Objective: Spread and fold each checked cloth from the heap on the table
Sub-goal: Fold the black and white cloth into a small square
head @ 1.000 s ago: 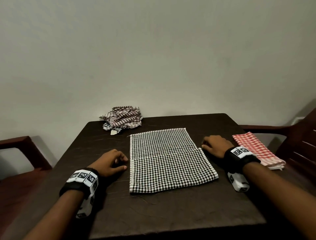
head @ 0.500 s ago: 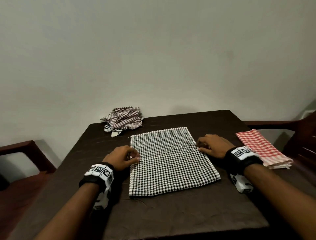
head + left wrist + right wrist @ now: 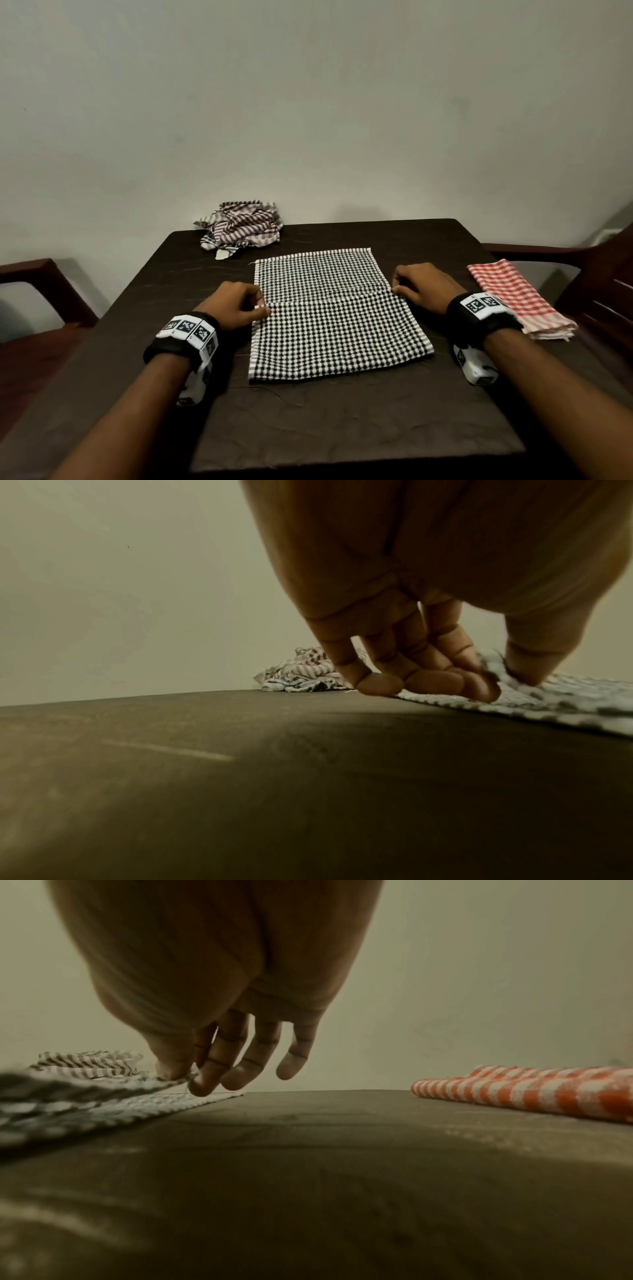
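A black-and-white checked cloth (image 3: 335, 315) lies flat in the middle of the dark table (image 3: 342, 428), with a fold edge running across its middle. My left hand (image 3: 262, 306) pinches the left end of that edge between thumb and fingers (image 3: 479, 685). At the right end my right hand (image 3: 397, 289) pinches the same edge with thumb and forefinger (image 3: 192, 1074). The heap (image 3: 241, 228) of striped and checked cloths sits at the table's far left corner. A folded red-and-white checked cloth (image 3: 513, 298) lies at the right edge.
The table stands against a plain wall. Dark wooden chairs flank it, one at the left (image 3: 41, 291) and one at the right (image 3: 589, 274). Bare tabletop shows in front of the spread cloth.
My left hand moved right from the bare table to the cloth's left side and took hold of the fold edge. My right hand closed in on the right end of that edge.
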